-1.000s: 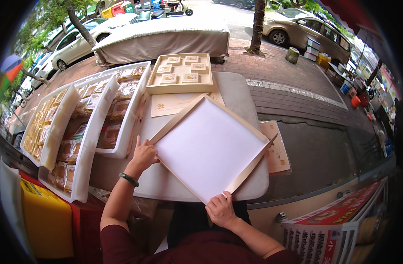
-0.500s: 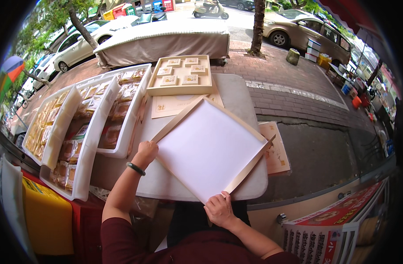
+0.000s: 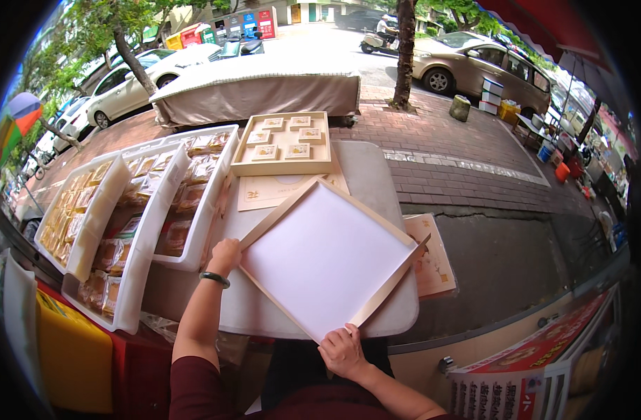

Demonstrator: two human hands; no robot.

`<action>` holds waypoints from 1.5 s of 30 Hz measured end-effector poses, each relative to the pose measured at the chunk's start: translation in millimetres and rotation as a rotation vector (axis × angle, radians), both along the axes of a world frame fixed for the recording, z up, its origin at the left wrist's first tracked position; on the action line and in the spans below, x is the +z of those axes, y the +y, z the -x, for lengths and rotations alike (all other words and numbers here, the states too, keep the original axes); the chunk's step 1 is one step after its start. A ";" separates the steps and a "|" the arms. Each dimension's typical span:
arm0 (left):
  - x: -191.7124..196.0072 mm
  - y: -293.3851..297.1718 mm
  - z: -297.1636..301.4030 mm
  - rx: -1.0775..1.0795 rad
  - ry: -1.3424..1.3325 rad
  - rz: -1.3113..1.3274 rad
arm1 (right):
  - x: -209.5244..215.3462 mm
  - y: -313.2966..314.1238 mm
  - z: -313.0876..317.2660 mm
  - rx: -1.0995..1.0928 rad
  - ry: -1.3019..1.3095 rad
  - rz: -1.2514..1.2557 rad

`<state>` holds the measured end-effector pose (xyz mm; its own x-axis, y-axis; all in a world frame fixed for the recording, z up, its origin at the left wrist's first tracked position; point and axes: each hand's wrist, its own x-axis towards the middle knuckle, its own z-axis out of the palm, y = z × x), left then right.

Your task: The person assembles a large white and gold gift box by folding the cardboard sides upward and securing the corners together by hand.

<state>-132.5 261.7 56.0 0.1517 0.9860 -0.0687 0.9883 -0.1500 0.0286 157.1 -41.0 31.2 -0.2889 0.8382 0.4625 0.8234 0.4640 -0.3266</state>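
Note:
A shallow square cardboard box part (image 3: pixel 327 262) with a white inner face and cream side walls lies cornerwise before me on the table. My left hand (image 3: pixel 226 257), with a dark green bangle at its wrist, is closed on its left corner. At the near corner, my right hand (image 3: pixel 343 351) has its fingers wrapped over the edge. A narrow flap (image 3: pixel 423 242) sticks out past the right corner. Just beyond stands a cream box (image 3: pixel 282 168) holding several small printed square packets, on top of a flat printed sheet (image 3: pixel 254 194).
White plastic bins (image 3: pixel 135 280) with several wrapped pastries line the left side of the grey-white table (image 3: pixel 397 311). Another printed sheet (image 3: pixel 432 259) juts out past the table's right edge. A cloth-covered stand (image 3: pixel 257 98) is farther off, before the brick pavement. A red signboard (image 3: pixel 544 343) stands at lower right.
My view has tilted up slightly, so the table and boxes sit lower in the picture. Both hands keep their hold on the same corners. On the street, a scooter rider appears farther right.

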 end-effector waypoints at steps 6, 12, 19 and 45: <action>-17.2 -2.2 -2.8 -0.044 -0.035 -0.138 | 2.3 -1.5 -0.8 0.006 -0.033 0.008; -17.3 -6.5 2.5 -0.057 -0.063 -0.164 | 0.3 -1.5 -2.1 -0.008 -0.035 -0.003; -9.0 -10.1 7.2 -0.055 -0.049 -0.178 | -4.7 -1.9 -1.3 -0.011 -0.050 0.003; -2.4 -1.2 -9.9 -0.032 0.105 -0.102 | -3.3 -0.3 -0.3 -0.005 0.001 -0.055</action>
<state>-122.6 260.5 53.6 0.1807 0.9834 0.0141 0.9796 -0.1787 -0.0916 157.5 -41.3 27.9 -0.2844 0.8128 0.5084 0.8254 0.4773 -0.3015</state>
